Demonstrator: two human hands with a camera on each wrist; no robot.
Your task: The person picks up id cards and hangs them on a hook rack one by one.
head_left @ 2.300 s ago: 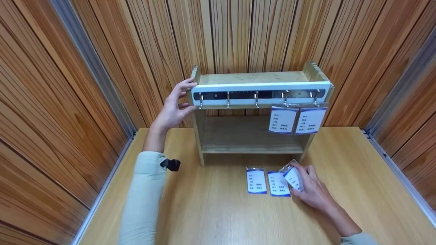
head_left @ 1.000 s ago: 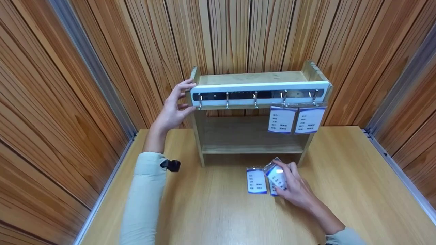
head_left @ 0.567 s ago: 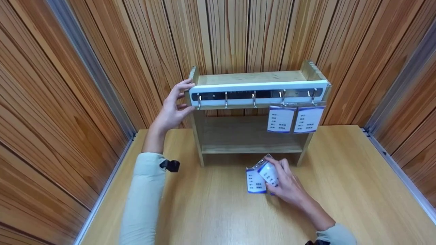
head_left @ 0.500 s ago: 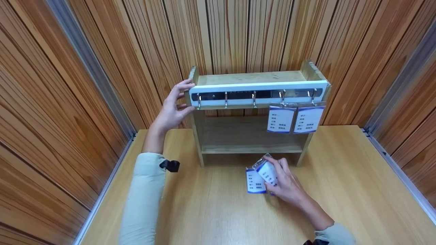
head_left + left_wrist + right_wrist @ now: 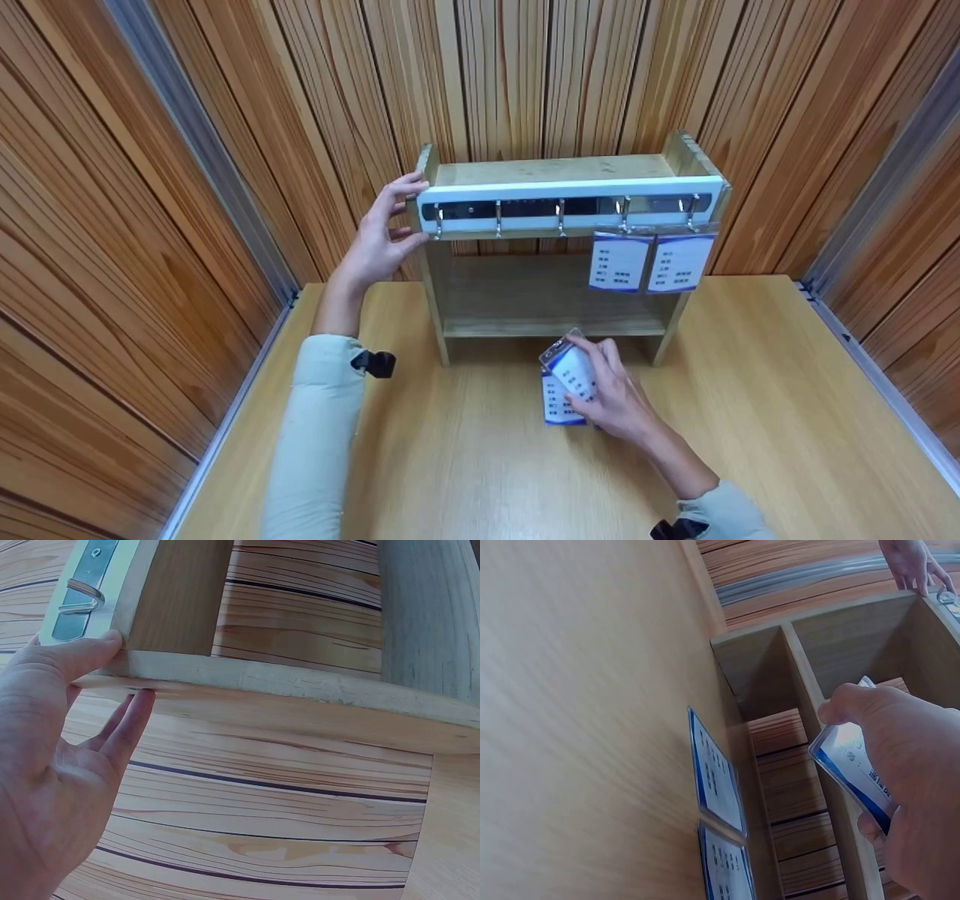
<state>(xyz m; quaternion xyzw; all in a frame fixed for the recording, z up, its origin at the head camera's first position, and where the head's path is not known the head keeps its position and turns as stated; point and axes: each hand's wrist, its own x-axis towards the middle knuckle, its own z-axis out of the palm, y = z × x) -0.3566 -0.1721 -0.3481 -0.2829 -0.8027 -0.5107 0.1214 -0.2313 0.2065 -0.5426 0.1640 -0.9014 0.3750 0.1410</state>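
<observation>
My right hand [image 5: 615, 396] pinches a badge [image 5: 572, 371] in a clear plastic sleeve, tilted and raised above the table. Below it lies a flat badge [image 5: 556, 405], partly covered in the head view. Two badges [image 5: 718, 772] on the table show in the right wrist view. With thumb in front and fingers on the side panel, my left hand [image 5: 381, 244] grips the left end of the wooden shelf [image 5: 555, 327]. A white rail with metal hooks [image 5: 561, 217] runs along the shelf's front. From its right-hand hooks hang two badges [image 5: 619, 262], side by side.
The shelf stands on a light wooden table [image 5: 480, 480]. Behind it rises a wood-panelled wall [image 5: 510, 82]. More panelling closes in on the left and right, with grey metal strips [image 5: 202, 150] at the corners.
My right hand has carried the pinched badge leftward and slightly up, from the right of the table badges to over them. My left hand stays on the shelf's left end.
</observation>
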